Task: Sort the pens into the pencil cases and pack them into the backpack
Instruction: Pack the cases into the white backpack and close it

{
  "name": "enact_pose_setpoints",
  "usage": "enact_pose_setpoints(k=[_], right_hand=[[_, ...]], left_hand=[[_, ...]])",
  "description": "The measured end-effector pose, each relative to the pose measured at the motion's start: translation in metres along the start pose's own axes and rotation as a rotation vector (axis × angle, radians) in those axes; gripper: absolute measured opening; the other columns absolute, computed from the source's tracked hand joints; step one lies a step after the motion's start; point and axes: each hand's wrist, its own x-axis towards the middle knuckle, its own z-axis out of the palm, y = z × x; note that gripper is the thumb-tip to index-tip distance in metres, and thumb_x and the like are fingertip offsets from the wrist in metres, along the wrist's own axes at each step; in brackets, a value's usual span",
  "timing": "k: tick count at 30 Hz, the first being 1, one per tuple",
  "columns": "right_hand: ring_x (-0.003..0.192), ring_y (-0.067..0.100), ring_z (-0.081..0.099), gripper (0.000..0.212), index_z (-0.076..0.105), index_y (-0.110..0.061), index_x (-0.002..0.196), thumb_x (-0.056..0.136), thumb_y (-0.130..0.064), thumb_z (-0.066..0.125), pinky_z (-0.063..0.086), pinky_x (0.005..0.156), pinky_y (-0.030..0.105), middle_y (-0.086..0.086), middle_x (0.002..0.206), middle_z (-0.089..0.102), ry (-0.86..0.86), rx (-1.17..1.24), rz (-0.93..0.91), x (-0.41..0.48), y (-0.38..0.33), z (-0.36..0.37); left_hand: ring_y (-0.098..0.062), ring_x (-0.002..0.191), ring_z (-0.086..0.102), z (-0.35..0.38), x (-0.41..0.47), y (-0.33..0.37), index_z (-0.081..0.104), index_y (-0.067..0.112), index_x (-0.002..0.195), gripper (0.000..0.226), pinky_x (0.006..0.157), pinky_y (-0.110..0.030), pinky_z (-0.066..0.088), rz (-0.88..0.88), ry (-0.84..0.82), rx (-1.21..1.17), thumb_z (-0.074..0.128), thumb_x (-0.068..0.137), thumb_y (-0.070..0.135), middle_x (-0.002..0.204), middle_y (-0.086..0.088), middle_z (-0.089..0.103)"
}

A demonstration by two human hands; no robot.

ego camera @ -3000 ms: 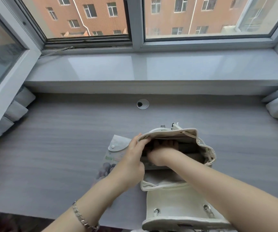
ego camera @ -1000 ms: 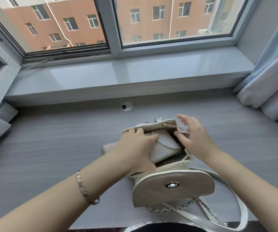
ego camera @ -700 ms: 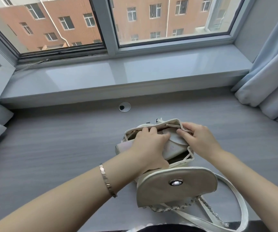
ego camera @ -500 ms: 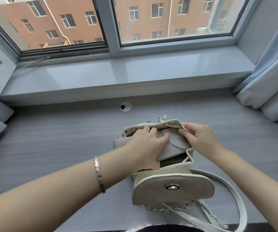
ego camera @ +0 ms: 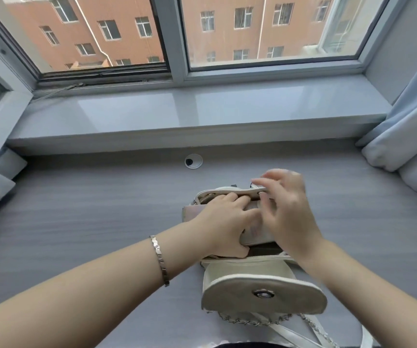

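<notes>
Grey worktop point(ego camera: 76, 209) carries our backpack point(ego camera: 265, 295) below the windowsill point(ego camera: 177, 114). Our left hand point(ego camera: 223, 222) grips a pencil case point(ego camera: 255, 228) in its mouth; our right hand point(ego camera: 288, 209) hovers spread, holding nothing, hiding the opening.

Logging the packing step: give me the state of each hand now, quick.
Left hand: pressing a pencil case down into the backpack mouth; closed grip cannot be told.
Right hand: open, fingers spread over the rim, holding nothing.

Backpack point(ego camera: 257, 275) mouth blocked by both hands point(ego camera: 227, 222) & pencil case point(ego camera: 255, 229); desk point(ego camera: 89, 209) clear L/R.
</notes>
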Motion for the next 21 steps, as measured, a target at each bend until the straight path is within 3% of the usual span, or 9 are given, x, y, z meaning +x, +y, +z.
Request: enact_pose_setpoints(k=[2,5,8,12,16,21], right_hand=[[0.1,0.01,0.046,0.033,0.066,-0.004,0.098,0.071,0.0,0.046,0.028,0.094,0.002,0.009,0.1,0.063,-0.134,0.082,-0.096,-0.005,-0.014,0.002],[0.112,0.004,0.043,0.049,0.058,-0.005,0.114,0.065,-0.003,0.051,0.022,0.102,0.003,0.0,0.113,0.056,-0.366,0.203,-0.044,-0.009,-0.007,0.004],[0.115,0.004,0.044,0.058,0.05,-0.009,0.123,0.07,-0.032,0.059,0.029,0.103,0.009,-0.005,0.119,0.051,-0.512,0.223,0.0,-0.009,0.007,-0.006],[0.123,0.007,0.029,0.096,0.029,-0.027,0.139,0.06,-0.059,0.073,0.021,0.11,0.026,-0.014,0.134,0.035,-0.793,-0.042,-0.092,-0.001,-0.003,-0.003],[0.116,0.022,0.049,0.096,0.037,-0.025,0.137,0.056,-0.063,0.072,0.04,0.098,0.035,-0.001,0.124,0.052,-0.754,-0.185,-0.254,0.005,-0.009,0.01],[0.121,0.014,0.045,0.086,0.041,-0.033,0.133,0.058,-0.06,0.074,0.037,0.1,0.026,-0.009,0.132,0.049,-0.82,-0.103,-0.052,0.015,0.0,-0.004]], left_hand=[[-0.026,0.102,0.057,-0.002,-0.003,0.001,0.058,0.016,0.109,0.053,0.077,-0.031,0.041,-0.059,0.089,-0.043,0.059,0.069,0.05,0.105,-0.003,0.064],[-0.016,0.109,0.057,-0.01,-0.016,-0.009,0.056,0.019,0.11,0.072,0.09,-0.029,0.041,-0.127,0.149,-0.014,0.057,0.061,0.071,0.112,0.006,0.065],[-0.009,0.12,0.046,-0.022,-0.044,-0.035,0.044,0.024,0.127,0.101,0.1,-0.026,0.028,-0.135,0.032,-0.018,0.04,0.045,0.084,0.127,0.011,0.055],[-0.006,0.128,0.015,-0.03,-0.066,-0.058,0.036,0.028,0.134,0.107,0.103,-0.023,0.011,-0.088,-0.109,-0.065,0.049,0.043,0.082,0.129,0.012,0.05],[-0.01,0.124,0.018,-0.031,-0.061,-0.057,0.041,0.029,0.127,0.1,0.099,-0.025,0.013,-0.067,-0.132,0.011,0.041,0.045,0.086,0.116,0.01,0.056],[-0.012,0.117,0.022,-0.03,-0.078,-0.068,0.04,0.032,0.127,0.097,0.099,-0.026,0.018,-0.134,-0.083,0.072,0.01,0.055,0.09,0.111,0.008,0.054]])
